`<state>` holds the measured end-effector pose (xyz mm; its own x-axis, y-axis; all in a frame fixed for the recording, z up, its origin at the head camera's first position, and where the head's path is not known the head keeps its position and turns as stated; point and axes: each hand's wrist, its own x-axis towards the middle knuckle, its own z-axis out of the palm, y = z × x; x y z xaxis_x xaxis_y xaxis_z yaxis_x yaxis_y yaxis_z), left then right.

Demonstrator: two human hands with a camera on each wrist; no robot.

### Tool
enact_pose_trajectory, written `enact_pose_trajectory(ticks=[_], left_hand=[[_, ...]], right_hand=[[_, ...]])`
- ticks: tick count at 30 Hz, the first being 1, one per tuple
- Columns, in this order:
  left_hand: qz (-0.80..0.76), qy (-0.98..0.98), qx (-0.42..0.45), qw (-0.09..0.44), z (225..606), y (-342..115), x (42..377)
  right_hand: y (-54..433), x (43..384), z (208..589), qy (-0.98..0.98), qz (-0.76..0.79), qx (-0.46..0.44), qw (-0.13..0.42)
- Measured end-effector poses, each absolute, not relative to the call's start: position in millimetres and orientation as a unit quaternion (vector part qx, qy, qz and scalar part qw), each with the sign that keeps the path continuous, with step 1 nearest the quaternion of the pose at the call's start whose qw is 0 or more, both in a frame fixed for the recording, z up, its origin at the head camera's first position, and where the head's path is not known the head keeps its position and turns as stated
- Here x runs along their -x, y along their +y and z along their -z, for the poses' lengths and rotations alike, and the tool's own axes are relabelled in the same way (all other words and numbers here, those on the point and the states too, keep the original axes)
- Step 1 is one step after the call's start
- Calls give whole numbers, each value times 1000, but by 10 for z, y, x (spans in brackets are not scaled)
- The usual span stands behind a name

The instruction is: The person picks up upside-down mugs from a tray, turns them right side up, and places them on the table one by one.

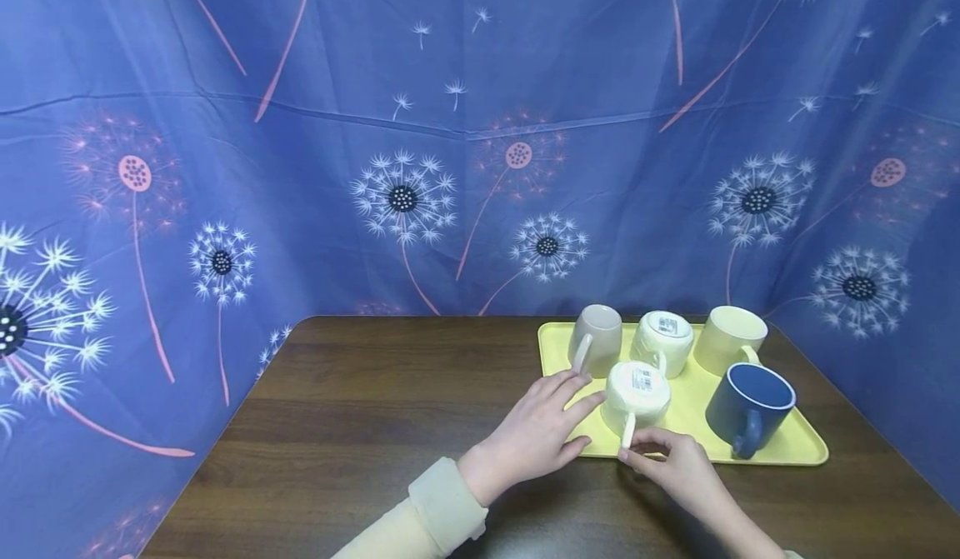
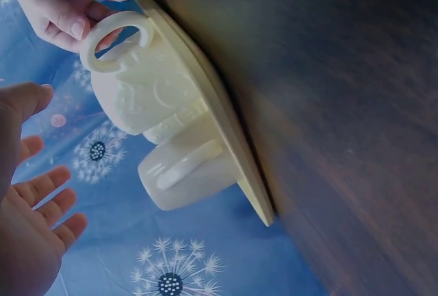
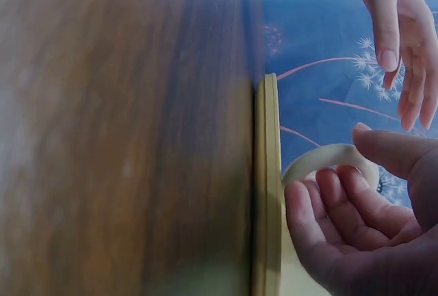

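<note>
An upside-down white mug [image 1: 637, 405] sits near the front edge of a yellow tray [image 1: 693, 409], its handle toward me. My right hand [image 1: 678, 463] grips that handle between thumb and curled fingers; the right wrist view shows the handle [image 3: 332, 156] at the fingers. Beside the mug on the left, my left hand [image 1: 525, 430] hovers with fingers spread. In the left wrist view its fingers [image 2: 58, 207] are extended and apart from the mugs. A grey mug [image 1: 606, 338] stands just beyond the left fingertips. Behind the gripped mug is another upside-down white mug [image 1: 663, 342].
At the tray's right stand an upright dark blue mug [image 1: 738, 409] and, behind it, a cream mug [image 1: 723, 346]. The tray lies on the right part of a brown wooden table [image 1: 375, 401]. A blue dandelion-print cloth [image 1: 465, 251] hangs behind and at the sides.
</note>
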<state>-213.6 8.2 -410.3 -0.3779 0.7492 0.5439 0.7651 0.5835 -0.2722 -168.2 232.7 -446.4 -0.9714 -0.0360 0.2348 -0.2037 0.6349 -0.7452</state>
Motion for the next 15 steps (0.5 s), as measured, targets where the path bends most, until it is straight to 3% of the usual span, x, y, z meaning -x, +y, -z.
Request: enact_pose_trajectory(ticks=[15], left_hand=[[-2, -844, 456, 283, 4241, 76, 2184]], right_hand=[[2308, 1725, 4450, -889, -447, -78, 69]])
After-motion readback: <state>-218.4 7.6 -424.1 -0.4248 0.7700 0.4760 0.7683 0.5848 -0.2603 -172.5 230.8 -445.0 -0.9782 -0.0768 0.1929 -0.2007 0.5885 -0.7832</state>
